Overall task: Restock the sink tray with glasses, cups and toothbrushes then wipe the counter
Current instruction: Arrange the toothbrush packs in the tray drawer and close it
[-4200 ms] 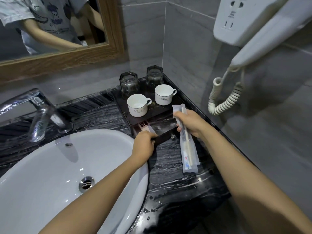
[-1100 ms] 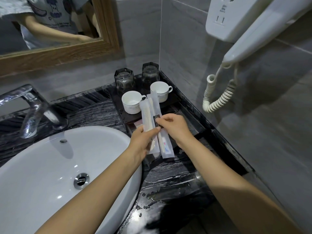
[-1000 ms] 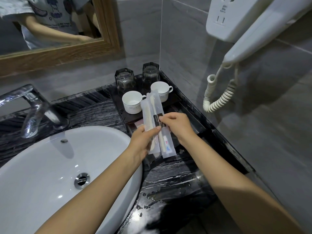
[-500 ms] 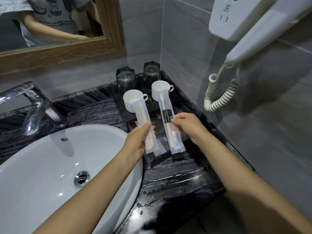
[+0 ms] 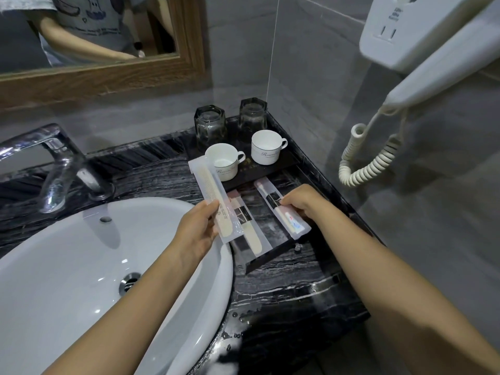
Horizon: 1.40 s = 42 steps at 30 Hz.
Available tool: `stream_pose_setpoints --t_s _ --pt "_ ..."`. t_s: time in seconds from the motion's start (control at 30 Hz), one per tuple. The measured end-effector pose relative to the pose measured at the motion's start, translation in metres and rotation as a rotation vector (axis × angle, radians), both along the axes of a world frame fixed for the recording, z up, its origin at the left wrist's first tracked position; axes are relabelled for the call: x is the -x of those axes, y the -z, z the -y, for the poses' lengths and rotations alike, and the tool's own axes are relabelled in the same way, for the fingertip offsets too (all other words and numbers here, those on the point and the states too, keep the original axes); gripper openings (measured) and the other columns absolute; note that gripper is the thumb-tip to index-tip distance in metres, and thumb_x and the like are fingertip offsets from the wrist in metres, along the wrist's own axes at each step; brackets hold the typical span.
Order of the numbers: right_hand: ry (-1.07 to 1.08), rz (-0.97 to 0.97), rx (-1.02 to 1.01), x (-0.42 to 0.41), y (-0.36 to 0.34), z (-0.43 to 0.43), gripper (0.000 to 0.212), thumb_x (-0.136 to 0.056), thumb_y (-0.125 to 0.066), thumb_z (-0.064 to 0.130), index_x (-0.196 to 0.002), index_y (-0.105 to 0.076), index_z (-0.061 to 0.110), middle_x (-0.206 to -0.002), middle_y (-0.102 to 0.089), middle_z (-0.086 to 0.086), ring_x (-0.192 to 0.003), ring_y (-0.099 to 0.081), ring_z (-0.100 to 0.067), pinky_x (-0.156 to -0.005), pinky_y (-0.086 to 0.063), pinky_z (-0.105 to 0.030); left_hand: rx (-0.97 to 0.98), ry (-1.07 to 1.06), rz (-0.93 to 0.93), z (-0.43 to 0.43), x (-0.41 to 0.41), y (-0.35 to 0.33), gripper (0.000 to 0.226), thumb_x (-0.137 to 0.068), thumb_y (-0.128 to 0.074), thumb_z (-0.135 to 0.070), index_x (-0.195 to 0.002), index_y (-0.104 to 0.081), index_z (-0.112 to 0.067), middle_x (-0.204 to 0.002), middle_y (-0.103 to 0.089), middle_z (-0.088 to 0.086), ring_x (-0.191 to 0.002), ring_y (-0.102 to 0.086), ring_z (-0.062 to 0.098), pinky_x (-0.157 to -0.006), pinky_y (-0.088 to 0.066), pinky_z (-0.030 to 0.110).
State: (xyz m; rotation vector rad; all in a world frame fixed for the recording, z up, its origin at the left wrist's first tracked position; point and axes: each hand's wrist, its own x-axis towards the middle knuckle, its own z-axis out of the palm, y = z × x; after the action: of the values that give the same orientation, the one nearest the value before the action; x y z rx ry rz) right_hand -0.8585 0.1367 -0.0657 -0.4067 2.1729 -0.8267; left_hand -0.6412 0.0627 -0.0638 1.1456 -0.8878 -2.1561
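The fingers [image 5: 209,212] of the left hand [image 5: 196,232] are pinched on a clear packet holding a cream comb [image 5: 209,194]; the packet slants up and away from the hand, its far end overlapping the rim of the near white cup [image 5: 223,161]. The right hand [image 5: 303,203] has its fingers [image 5: 286,203] closed on a wrapped toothbrush packet [image 5: 281,209], thumb and fingertips pressed at its middle by the dark label. That packet lies low over the open black drawer [image 5: 273,255] pulled out from under the tray, bristle end toward the cups, the small red-and-blue tube end toward the person. I cannot tell whether it is already resting on the drawer floor.

Between the two hands, another wrapped packet [image 5: 249,228] with a pale handle lies in the drawer, partly under the comb packet.

Behind the drawer, the black tray [image 5: 286,163] carries two white cups, the second cup [image 5: 266,147] to the right of the first, both upright with handles to the right. Two dark glasses [image 5: 209,124] [image 5: 253,115] stand upside down behind them against the wall.

The tabletop [image 5: 284,288] is black veined stone, with water droplets near its front edge. To the left sits the white basin [image 5: 81,266] with a chrome tap [image 5: 51,163] above it. A white wall-mounted hair dryer [image 5: 433,63] with a coiled cord [image 5: 370,161] hangs on the grey tile to the right, and a wood-framed mirror [image 5: 108,74] runs along the back wall.
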Motion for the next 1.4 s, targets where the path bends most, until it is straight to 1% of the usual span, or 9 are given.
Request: stream_pose_setpoints --t_s 0.17,0.33,0.63,0.7,0.8,1.07,1.13,1.27,1.4 --pt "-0.063 -0.085 -0.104 -0.001 0.013 0.009 0.032 -0.080 -0.070 0.009 -0.107 -0.065 -0.008 -0.087 -0.063 -0.019 -0.078 -0.060 -0.026 -0.070 -0.050 -0.035 0.000 -0.005 -0.013 0.005 -0.003 0.000 0.017 -0.092 -0.049 -0.012 -0.100 -0.064 -0.013 -0.080 -0.076 -0.002 -0.068 -0.070 0.008 -0.055 -0.056 0.022" --pt "-0.143 -0.283 -0.179 -0.001 0.015 0.005 0.011 -0.081 -0.066 0.014 -0.087 -0.067 0.003 -0.103 -0.071 -0.017 -0.094 -0.068 -0.030 -0.082 -0.055 -0.036 0.007 0.012 -0.015 0.005 0.001 0.000 0.017 -0.092 -0.049 -0.012 -0.097 -0.065 -0.014 -0.080 -0.076 -0.002 -0.067 -0.070 0.007 -0.052 -0.055 0.020" --pt "-0.195 -0.363 -0.169 0.008 0.021 0.000 0.014 -0.082 -0.068 0.011 -0.094 -0.069 0.003 -0.110 -0.068 -0.017 -0.099 -0.066 -0.033 -0.088 -0.055 -0.040 0.002 0.022 0.042 -0.003 0.013 0.003 0.014 -0.090 -0.052 -0.009 -0.091 -0.066 -0.012 -0.068 -0.072 -0.001 -0.054 -0.066 0.007 -0.043 -0.048 0.016" --pt "-0.208 -0.372 -0.155 0.008 0.021 -0.001 0.007 -0.082 -0.066 0.007 -0.075 -0.065 0.009 -0.109 -0.069 -0.016 -0.099 -0.065 -0.032 -0.088 -0.055 -0.039 0.003 0.031 0.056 -0.004 0.014 0.003 0.014 -0.089 -0.053 -0.009 -0.091 -0.066 -0.013 -0.069 -0.072 -0.001 -0.061 -0.068 0.010 -0.047 -0.052 0.018" --pt "-0.244 -0.392 -0.125 0.010 0.023 -0.001 0.032 -0.082 -0.064 0.002 -0.057 -0.053 0.018 -0.105 -0.070 -0.014 -0.098 -0.065 -0.028 -0.088 -0.054 -0.037 0.012 0.037 0.067 -0.005 0.016 0.005 0.013 -0.089 -0.053 -0.009 -0.091 -0.066 -0.013 -0.076 -0.072 0.002 -0.071 -0.067 0.014 -0.051 -0.055 0.019" --pt "-0.279 -0.485 -0.046 0.007 0.013 -0.007 0.010 -0.087 -0.062 0.017 -0.078 -0.061 0.013 -0.098 -0.068 -0.009 -0.091 -0.063 -0.026 -0.081 -0.052 -0.035 0.059 0.071 0.106 -0.007 0.021 0.007 0.012 -0.088 -0.055 -0.010 -0.092 -0.066 -0.012 -0.086 -0.069 0.004 -0.079 -0.064 0.016 -0.082 -0.053 0.030" --pt "-0.288 -0.424 0.099 -0.005 0.002 -0.009 0.015 -0.089 -0.061 0.023 -0.086 -0.066 0.009 -0.084 -0.065 -0.002 -0.081 -0.061 -0.020 -0.076 -0.050 -0.032 0.077 0.093 0.115 -0.008 0.023 0.008 0.011 -0.088 -0.057 -0.011 -0.092 -0.067 -0.014 -0.081 -0.070 0.000 -0.074 -0.065 0.011 -0.076 -0.053 0.027" --pt "-0.340 0.057 0.311 -0.036 -0.023 -0.017 0.023 -0.092 -0.058 0.024 -0.093 -0.069 0.004 -0.078 -0.067 -0.004 -0.067 -0.060 -0.013 -0.064 -0.053 -0.022 0.086 0.120 0.072 -0.012 0.031 0.006 0.015 -0.086 -0.058 -0.008 -0.080 -0.070 -0.016 -0.067 -0.073 -0.007 -0.061 -0.067 0.004 -0.055 -0.053 0.015" --pt "-0.350 0.077 0.350 -0.047 -0.034 -0.023 0.015 -0.087 -0.064 0.016 -0.095 -0.069 0.004 -0.079 -0.066 -0.004 -0.065 -0.059 -0.008 -0.058 -0.051 -0.015 0.107 0.164 0.011 -0.019 0.038 0.001 0.020 -0.084 -0.060 -0.006 -0.073 -0.073 -0.016 -0.070 -0.075 -0.001 -0.066 -0.071 0.010 -0.057 -0.054 0.016"
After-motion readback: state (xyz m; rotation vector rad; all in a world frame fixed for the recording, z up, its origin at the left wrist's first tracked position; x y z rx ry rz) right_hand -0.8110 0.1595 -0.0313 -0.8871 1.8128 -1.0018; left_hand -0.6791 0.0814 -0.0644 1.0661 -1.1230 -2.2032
